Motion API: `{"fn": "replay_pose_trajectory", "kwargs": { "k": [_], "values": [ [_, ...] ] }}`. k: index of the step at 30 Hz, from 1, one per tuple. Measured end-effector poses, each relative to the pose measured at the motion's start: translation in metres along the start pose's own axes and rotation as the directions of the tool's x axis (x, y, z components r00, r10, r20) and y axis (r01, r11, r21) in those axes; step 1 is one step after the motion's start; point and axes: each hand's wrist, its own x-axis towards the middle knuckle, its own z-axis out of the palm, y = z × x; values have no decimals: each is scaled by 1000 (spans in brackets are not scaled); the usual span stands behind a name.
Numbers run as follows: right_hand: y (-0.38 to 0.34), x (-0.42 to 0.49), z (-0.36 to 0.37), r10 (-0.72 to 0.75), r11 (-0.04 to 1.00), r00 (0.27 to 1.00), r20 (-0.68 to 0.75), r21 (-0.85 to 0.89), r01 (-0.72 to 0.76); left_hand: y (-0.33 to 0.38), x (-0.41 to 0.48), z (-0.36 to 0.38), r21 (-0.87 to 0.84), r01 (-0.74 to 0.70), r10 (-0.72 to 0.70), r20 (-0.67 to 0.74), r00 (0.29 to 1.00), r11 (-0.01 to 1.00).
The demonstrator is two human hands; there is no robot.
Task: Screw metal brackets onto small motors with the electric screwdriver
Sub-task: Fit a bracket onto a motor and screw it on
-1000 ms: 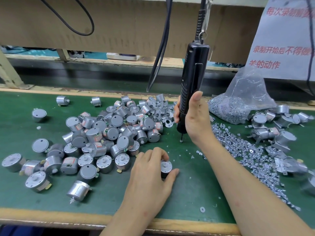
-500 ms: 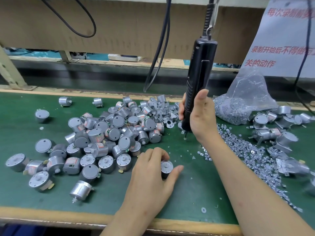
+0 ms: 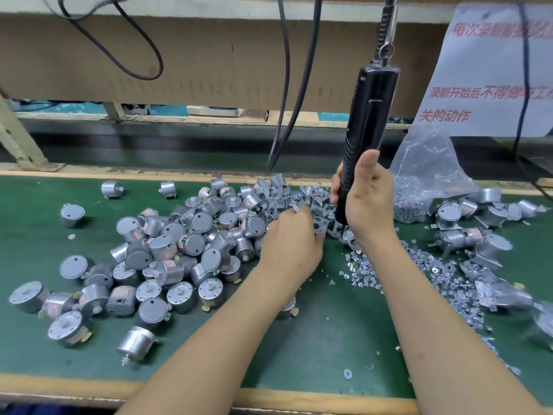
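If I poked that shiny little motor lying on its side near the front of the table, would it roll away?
Probably a little. The motor is a smooth round can lying on its side, so it should roll, though the green mat looks soft enough to slow it. Its metal shell suggests it is stiff and fairly heavy for its size.

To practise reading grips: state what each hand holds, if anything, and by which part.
Right hand grips the electric screwdriver round its lower barrel. Left hand is among the metal brackets; a hold cannot be told.

Green mat [image 3: 329, 339], paper sign [image 3: 484, 70] (red lettering)
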Motion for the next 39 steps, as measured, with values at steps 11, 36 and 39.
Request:
{"fn": "replay_pose_trajectory", "kwargs": {
  "k": [11,36,39],
  "values": [
    [-1,-2,1,-27,1000,1000,0,-10,27,10,21,-16,-219,178,-192,-46,980,959],
    [-29,-33,30,62,977,971,231,183,-106,-61,-120,-24,-341,-301,258,-166,952,891],
    [-33,-38,32,52,959,948,314,249,-136,-64,-119,-25,-388,-248,200,-158,967,888]
  ]
}}
